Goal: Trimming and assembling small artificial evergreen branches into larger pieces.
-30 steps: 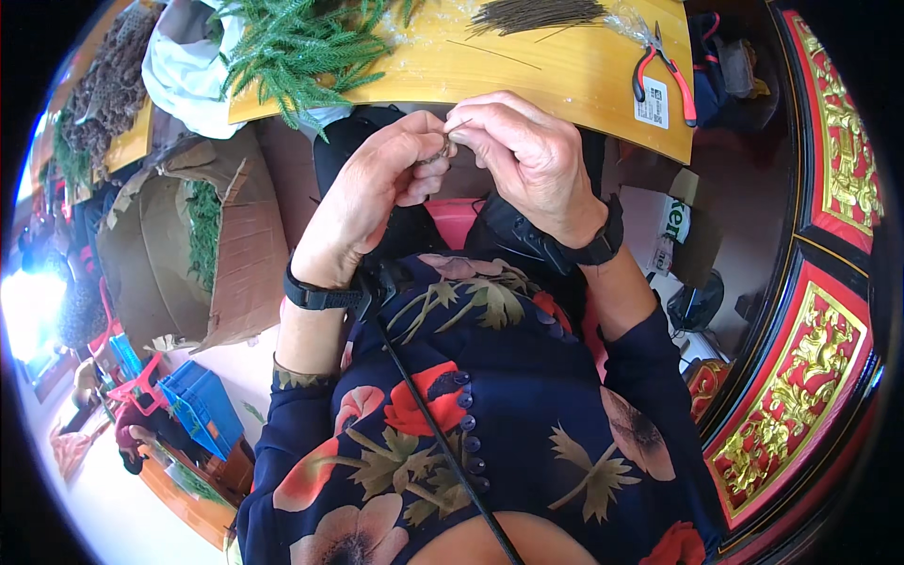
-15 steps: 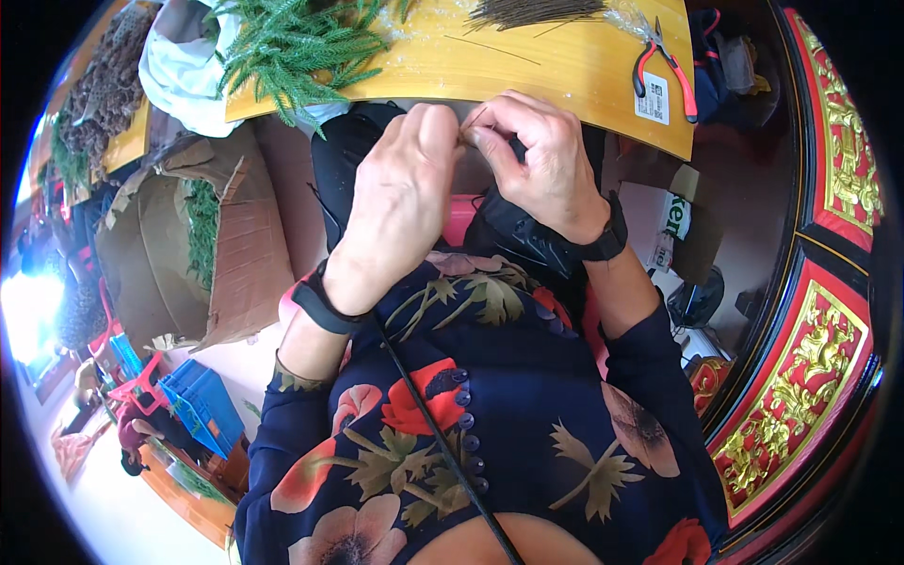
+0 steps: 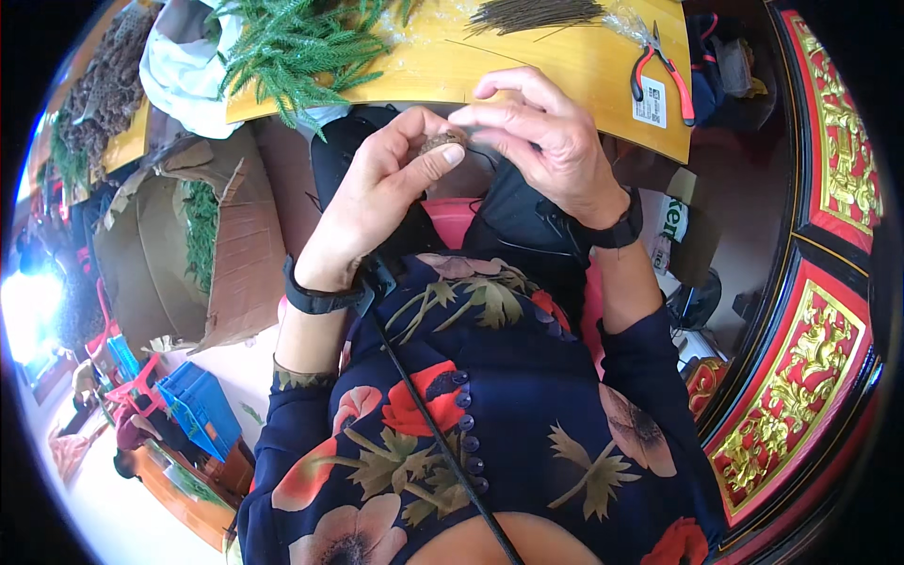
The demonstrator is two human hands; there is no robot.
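Observation:
In the head view, my left hand (image 3: 377,184) is closed round a small brown, rough-surfaced pine cone (image 3: 439,142), pinched between thumb and fingers just in front of the table's near edge. My right hand (image 3: 560,146) is beside it with fingers apart, their tips close to the cone and slightly smeared by motion. I cannot make out a wire between them. Both hands are above my lap. On the yellow table (image 3: 433,71) lies a bundle of thin brown wires (image 3: 532,13), with a loose wire (image 3: 492,51) in front of it.
Green artificial fir sprigs (image 3: 292,56) overhang the table's left edge. Red-handled pliers (image 3: 664,71) lie at its right. A cardboard box (image 3: 250,254) with greenery stands on the left, near a heap of brown cones (image 3: 104,85). Carved red-gold panels (image 3: 796,395) are on the right.
My left hand has turned, bringing its thumb and the pine cone into view. My right hand has shifted slightly right, its fingers now spread instead of pinched against the left hand.

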